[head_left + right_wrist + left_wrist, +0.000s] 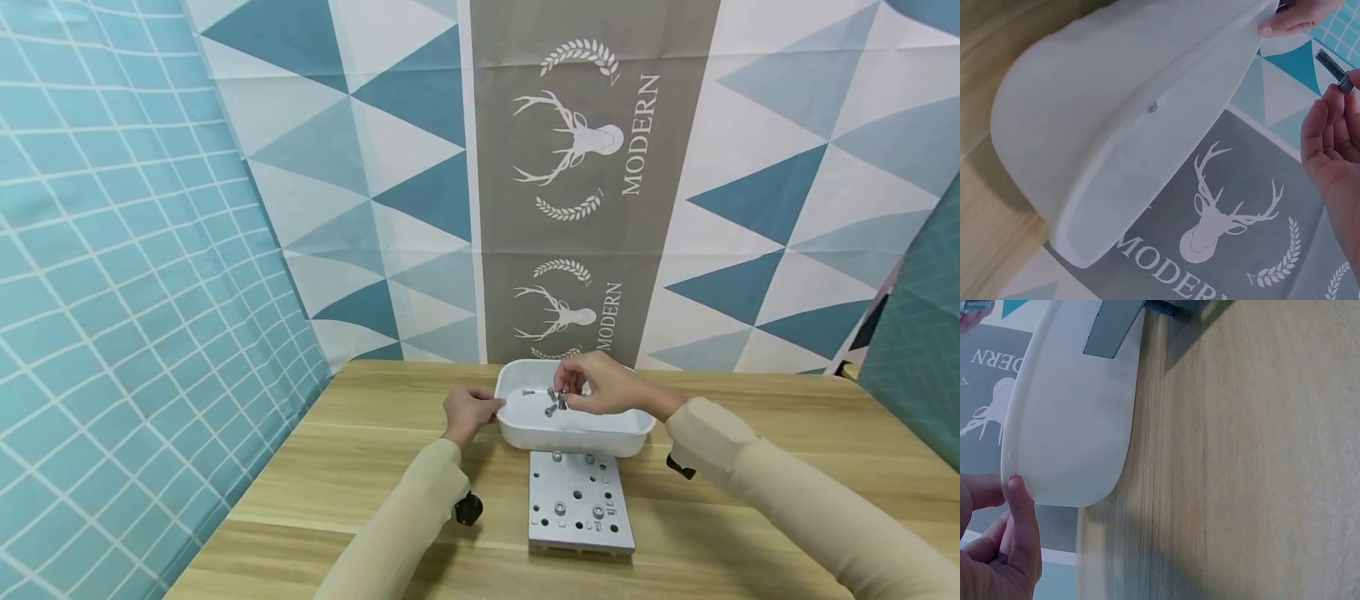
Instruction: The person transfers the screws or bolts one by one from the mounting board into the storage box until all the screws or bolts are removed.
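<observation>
A white plastic bin (570,437) holds several loose metal bolts (551,411). At its left end my left hand (468,410) pinches the rim between thumb and fingers, also seen in the left wrist view. Over the bin, my right hand (603,385) pinches a bolt (1335,72) by its head, thread pointing away from the fingertips in the right wrist view. Nearer to me than the bin lies a silver metal plate (577,483) with several holes. Several bolts (560,507) sit upright in it, and one threaded end (1161,307) sticks out below the plate.
Everything stands on a wood-grain table (360,467). A patterned curtain (420,167) hangs behind the table's far edge, and a blue checked cloth (112,292) hangs on the left. At the right is a dark green panel (915,358).
</observation>
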### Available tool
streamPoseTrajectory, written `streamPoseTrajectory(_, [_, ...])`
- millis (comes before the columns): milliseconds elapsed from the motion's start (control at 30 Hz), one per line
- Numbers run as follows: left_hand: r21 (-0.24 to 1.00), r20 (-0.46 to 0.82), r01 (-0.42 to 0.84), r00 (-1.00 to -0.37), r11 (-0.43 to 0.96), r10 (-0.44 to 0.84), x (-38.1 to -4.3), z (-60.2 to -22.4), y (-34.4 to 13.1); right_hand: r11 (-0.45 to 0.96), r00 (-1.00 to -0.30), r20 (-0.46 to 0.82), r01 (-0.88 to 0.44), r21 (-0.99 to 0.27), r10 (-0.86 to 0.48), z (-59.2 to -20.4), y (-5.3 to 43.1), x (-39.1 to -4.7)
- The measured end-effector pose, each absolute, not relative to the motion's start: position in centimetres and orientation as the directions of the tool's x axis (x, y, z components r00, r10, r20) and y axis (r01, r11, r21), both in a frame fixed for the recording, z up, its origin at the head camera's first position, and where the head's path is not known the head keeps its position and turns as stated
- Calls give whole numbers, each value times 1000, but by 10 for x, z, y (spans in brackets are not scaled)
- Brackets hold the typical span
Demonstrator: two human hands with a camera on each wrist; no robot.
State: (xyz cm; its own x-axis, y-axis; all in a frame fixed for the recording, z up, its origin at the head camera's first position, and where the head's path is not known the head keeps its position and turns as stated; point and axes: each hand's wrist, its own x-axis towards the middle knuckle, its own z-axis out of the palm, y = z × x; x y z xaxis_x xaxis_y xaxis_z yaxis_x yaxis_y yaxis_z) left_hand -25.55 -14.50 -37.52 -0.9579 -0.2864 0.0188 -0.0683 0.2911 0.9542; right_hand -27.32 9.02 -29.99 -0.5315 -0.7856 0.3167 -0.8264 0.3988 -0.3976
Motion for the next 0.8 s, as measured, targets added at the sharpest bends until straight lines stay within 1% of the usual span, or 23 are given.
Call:
streamPoseTrajectory(133, [954, 12, -75, -958, 291, -287, -256, -375, -145, 426, -550, 316, -820, -382, -773, -297, 89, -280])
streamPoseTrajectory(300, [956, 7, -78, -958, 284, -287, -256, -375, -145, 442, -569, 312, -807, -392, -761, -294, 90, -289])
streamPoseTrajectory(800, [951, 40, -48, -960, 306, -277, -254, -375, -145, 483, -608, 310, -781, -395, -731, -292, 89, -316])
